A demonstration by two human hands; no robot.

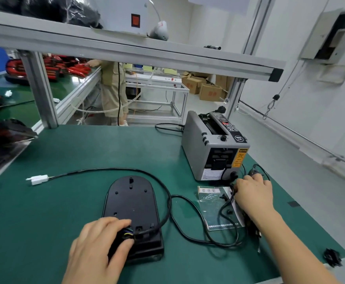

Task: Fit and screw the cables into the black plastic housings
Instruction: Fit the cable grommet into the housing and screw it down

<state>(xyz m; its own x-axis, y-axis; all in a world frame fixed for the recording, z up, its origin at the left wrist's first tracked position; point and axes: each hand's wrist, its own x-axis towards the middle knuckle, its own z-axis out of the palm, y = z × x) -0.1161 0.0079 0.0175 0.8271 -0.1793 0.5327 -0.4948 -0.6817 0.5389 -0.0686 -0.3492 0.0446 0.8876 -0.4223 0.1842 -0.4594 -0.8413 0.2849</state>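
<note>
Fingers and thumb of the left hand (94, 251) are curled by the near edge of the green-matted bench (44, 212). The grip is closed on the wired end of a black cable (168, 193), where thin coloured wires enter the near end of a flat, rounded black plastic housing (131, 201). The housing is laid flat close to the middle of the near edge, its rounded end pointed away. From the held end the cable is looped round the right side and far end of the housing and is ended towards the left edge in a white plastic connector (38, 179). More black cable is looped to the right of the housing, across a clear plastic bag with a printed paper label (214, 210), on which a few small black screws (229, 211) are scattered. A small black spiky part (332, 257) is left by the near right corner. Beyond the bag, the right hand (253, 194) is curled knuckles-up, its grip clamped on a dark slim tool (250, 228) that is largely hidden beneath the wrist. Just behind the hand, a grey boxy tape dispenser (212, 144) is stood near the right edge. Over the far edge an aluminium shelf (126, 50) is carried on posts. Beyond it a person in beige clothes (112, 89) and brown cardboard boxes (206, 87) are seen.
</note>
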